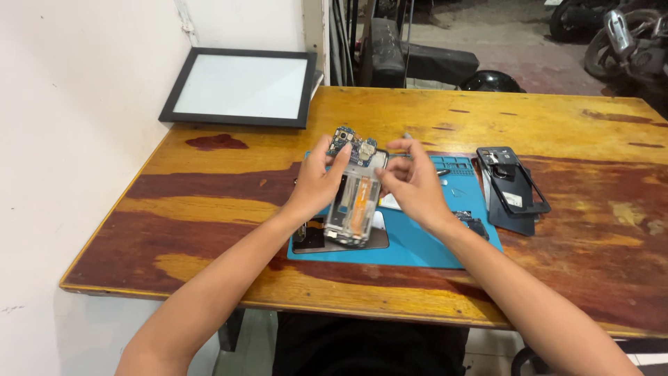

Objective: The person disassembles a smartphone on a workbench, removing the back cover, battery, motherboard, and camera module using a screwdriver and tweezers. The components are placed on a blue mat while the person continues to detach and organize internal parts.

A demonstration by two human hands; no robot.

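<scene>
My left hand point(316, 182) grips the left edge of an opened phone body point(355, 205), silver-framed with an orange ribbon cable down its middle, tilted up above a blue work mat point(424, 244). A small circuit board point(351, 144) sticks up at the phone's top end, touched by my left fingertips. My right hand point(412, 182) is at the phone's right edge, fingers curled against it near the top.
A black phone frame point(513, 177) and back cover point(511, 216) lie to the right of the mat. A dark panel point(313, 240) lies on the mat's left corner, small parts point(473, 224) on its right. A black-framed light panel point(240, 87) leans at the wall. Motorbikes stand beyond the wooden table point(209, 230).
</scene>
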